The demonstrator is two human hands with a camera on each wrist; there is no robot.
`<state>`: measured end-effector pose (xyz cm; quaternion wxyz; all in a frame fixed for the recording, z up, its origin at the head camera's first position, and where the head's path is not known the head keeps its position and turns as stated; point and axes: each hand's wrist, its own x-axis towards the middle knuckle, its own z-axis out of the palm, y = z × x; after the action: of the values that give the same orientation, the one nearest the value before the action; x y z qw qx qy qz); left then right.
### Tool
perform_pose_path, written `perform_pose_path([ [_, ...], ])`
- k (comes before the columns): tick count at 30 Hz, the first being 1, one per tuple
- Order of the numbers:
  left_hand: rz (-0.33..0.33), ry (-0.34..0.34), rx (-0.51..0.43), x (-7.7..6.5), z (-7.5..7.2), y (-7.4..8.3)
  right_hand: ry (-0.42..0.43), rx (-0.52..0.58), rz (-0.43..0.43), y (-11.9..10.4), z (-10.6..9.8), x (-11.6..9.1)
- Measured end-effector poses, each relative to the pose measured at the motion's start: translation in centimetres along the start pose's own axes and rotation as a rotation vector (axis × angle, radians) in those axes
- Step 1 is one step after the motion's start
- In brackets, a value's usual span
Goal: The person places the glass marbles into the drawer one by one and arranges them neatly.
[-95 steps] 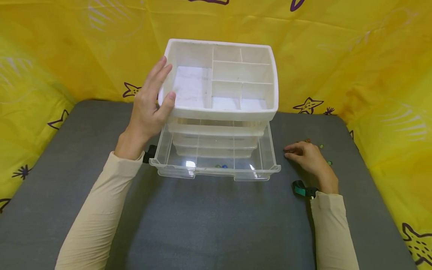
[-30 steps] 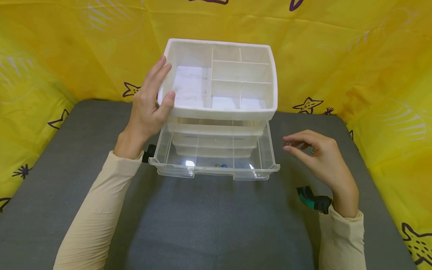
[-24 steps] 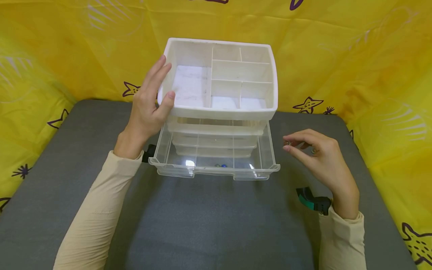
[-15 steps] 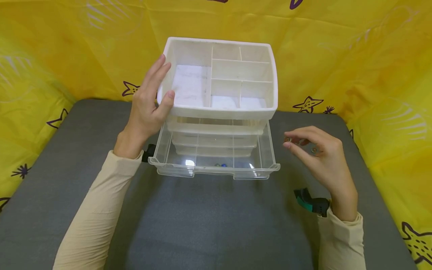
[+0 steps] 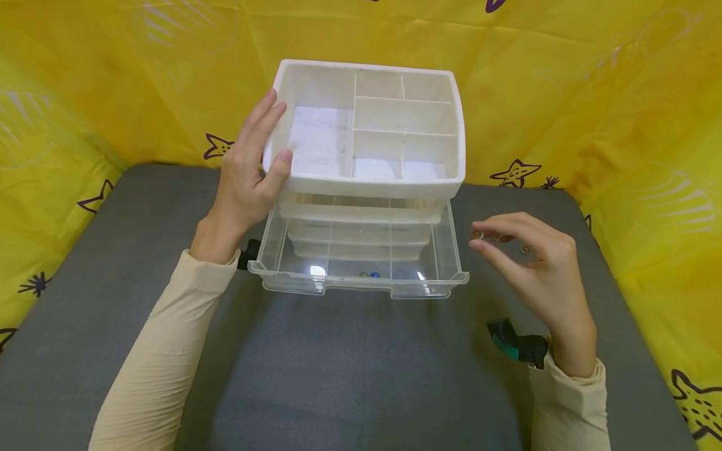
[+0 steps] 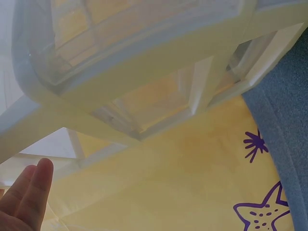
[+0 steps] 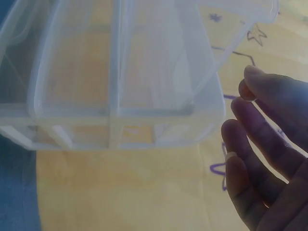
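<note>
Two hands at a plastic drawer unit on a grey bench

Nearest, the right hand [image 5: 536, 263] hovers above the bench [image 5: 361, 376] just right of the pulled-out bottom drawer [image 5: 361, 269], its grip pinched together on a small marble [image 5: 477, 235] between thumb and forefinger, with another marble [image 5: 525, 250] tucked against its curled fingers. Two marbles, one green [image 5: 363, 274] and one blue [image 5: 375, 274], lie inside the clear drawer near its front wall. Farther back, the left hand [image 5: 248, 178] clasps the left front corner of the white divided tray [image 5: 366, 125] atop the drawer unit [image 5: 361, 225], thumb hooked over the rim, fingers laid straight along the side. Behind everything hangs a yellow cloth [image 5: 564, 94] printed with purple stars.
</note>
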<state>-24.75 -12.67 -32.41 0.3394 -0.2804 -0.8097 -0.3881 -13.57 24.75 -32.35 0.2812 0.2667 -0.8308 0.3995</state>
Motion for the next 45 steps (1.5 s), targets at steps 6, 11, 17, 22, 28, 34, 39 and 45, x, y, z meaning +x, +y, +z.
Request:
perform_pose_path([
  [6, -0.001, -0.003, -0.001, 0.0, 0.0, 0.0, -0.01, 0.064, -0.054, -0.8, 0.3, 0.1],
  [11, 0.001, -0.002, -0.002, 0.0, 0.0, -0.1, -0.031, 0.064, -0.073, -1.2, 0.6, 0.1],
  [17, -0.001, 0.005, -0.008, 0.0, 0.1, 0.0, -0.049, 0.049, -0.087, -1.5, 0.7, 0.0],
  [22, 0.008, 0.007, -0.009, 0.0, 0.0, 0.0, -0.052, 0.062, -0.106, -1.7, 0.9, 0.1],
  [28, 0.012, 0.007, -0.013, 0.1, 0.0, 0.0, -0.074, 0.056, -0.123, -2.1, 1.2, 0.4],
  [34, 0.015, 0.007, -0.013, 0.0, 0.0, -0.1, -0.11, 0.053, -0.133, -2.6, 1.5, 0.8],
  [39, 0.004, 0.003, -0.008, 0.0, 0.0, -0.1, -0.159, 0.022, -0.155, -2.9, 1.9, 1.3],
  [45, 0.006, -0.003, 0.0, 0.0, 0.0, -0.1, -0.257, 0.008, -0.186, -3.1, 2.2, 1.9],
])
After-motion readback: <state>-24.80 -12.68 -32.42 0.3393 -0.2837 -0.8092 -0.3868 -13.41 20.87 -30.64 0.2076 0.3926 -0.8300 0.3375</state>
